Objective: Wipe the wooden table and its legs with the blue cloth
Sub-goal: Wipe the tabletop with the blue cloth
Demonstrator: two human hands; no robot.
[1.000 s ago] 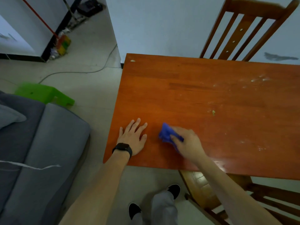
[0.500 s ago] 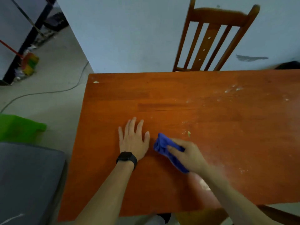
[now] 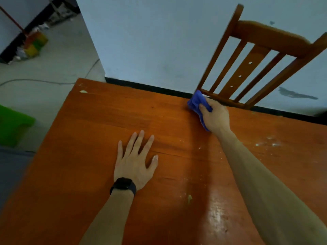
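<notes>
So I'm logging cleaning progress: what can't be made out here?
Head view only:
- table legs: hidden beneath its top.
- blue cloth: mostly covered by the right hand.
- Tabletop's near and right parts: cut off by the frame.
- chair: seat hidden behind the table, motion-blurred.

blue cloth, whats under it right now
The blue cloth lies bunched on the wooden table at its far edge, gripped by the right hand. The wood beneath is hidden, so any crumbs or marks there cannot be seen.
</notes>
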